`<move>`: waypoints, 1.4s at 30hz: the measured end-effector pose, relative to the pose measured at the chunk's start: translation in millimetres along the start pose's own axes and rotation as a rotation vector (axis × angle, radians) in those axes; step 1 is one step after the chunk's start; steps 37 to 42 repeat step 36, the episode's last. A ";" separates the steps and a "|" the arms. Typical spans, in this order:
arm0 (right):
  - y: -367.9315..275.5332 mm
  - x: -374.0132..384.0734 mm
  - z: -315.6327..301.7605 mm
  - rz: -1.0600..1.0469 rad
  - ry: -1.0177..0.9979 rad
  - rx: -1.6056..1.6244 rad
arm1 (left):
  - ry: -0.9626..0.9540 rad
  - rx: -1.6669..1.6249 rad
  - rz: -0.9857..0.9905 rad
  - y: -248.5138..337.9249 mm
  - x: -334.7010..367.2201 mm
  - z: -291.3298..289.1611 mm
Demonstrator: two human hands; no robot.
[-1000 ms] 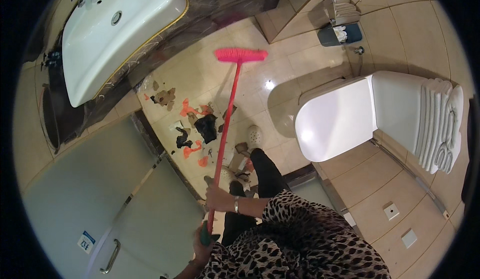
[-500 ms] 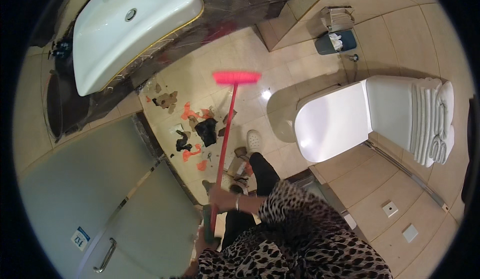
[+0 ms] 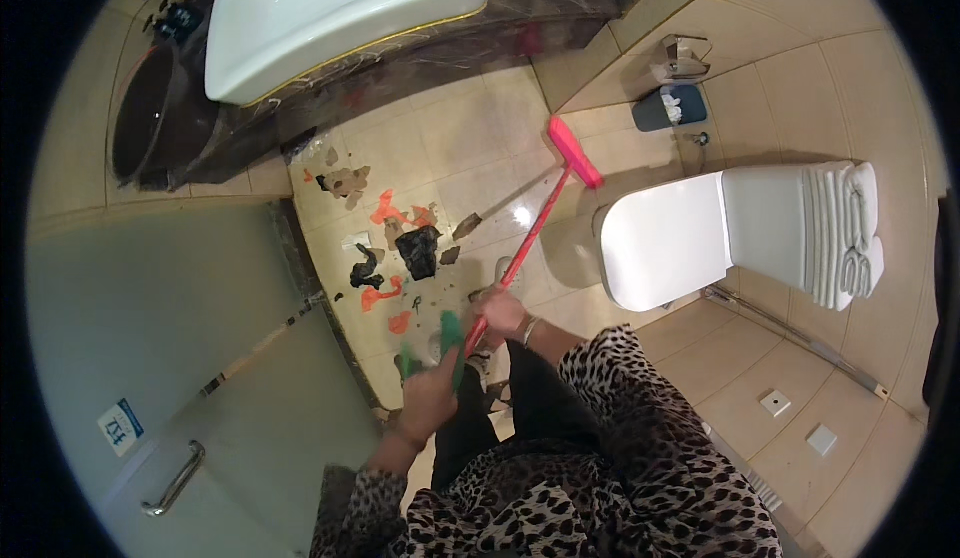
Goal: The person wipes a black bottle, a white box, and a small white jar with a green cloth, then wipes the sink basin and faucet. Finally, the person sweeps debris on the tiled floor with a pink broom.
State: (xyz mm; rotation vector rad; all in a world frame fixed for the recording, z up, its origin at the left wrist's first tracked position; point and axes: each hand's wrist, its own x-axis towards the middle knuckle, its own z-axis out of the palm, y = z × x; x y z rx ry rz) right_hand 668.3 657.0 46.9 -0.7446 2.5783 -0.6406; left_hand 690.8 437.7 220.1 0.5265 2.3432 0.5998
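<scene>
My right hand point(image 3: 500, 315) is closed round the red handle of a broom point(image 3: 540, 226). Its pink bristle head point(image 3: 574, 153) rests on the floor at the far right, before the wall corner. Lower and to the left, my left hand point(image 3: 430, 400) is closed on a green object point(image 3: 451, 334), too blurred to name, beside the top of the handle. Litter lies spread left of the broom: a crumpled black plastic piece point(image 3: 418, 251), a twisted black strip point(image 3: 366, 269), orange scraps point(image 3: 380, 298) and torn brown pieces point(image 3: 346, 184).
A white toilet point(image 3: 665, 243) with folded towels point(image 3: 840, 233) on its tank stands at the right. Behind it is a grey bin point(image 3: 655, 111) holding white paper. A white basin point(image 3: 300, 43) is at the far left, and a frosted glass door point(image 3: 210, 298) borders the left.
The broom head has swung right and now rests near the wall corner. Both hands have moved up and forward, and the green object has come away from the handle's end.
</scene>
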 end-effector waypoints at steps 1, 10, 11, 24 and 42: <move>0.5 5.4 3.6 -0.007 0.003 0.016 | -0.012 0.004 -0.018 -9.8 1.1 1.9; -285.2 58.3 98.0 -0.384 -0.164 0.388 | -0.127 -0.087 -0.595 -105.3 -268.3 -30.7; -316.8 56.6 107.3 -0.441 -0.248 0.429 | -0.231 -0.094 -0.740 -99.0 -295.2 -38.1; -248.3 147.6 60.4 -0.692 -0.506 -0.090 | 0.528 -0.638 -0.778 -91.2 -226.6 49.4; -55.4 432.0 -15.7 -0.754 -0.441 0.024 | 0.751 -0.660 -0.963 -150.5 96.2 -87.7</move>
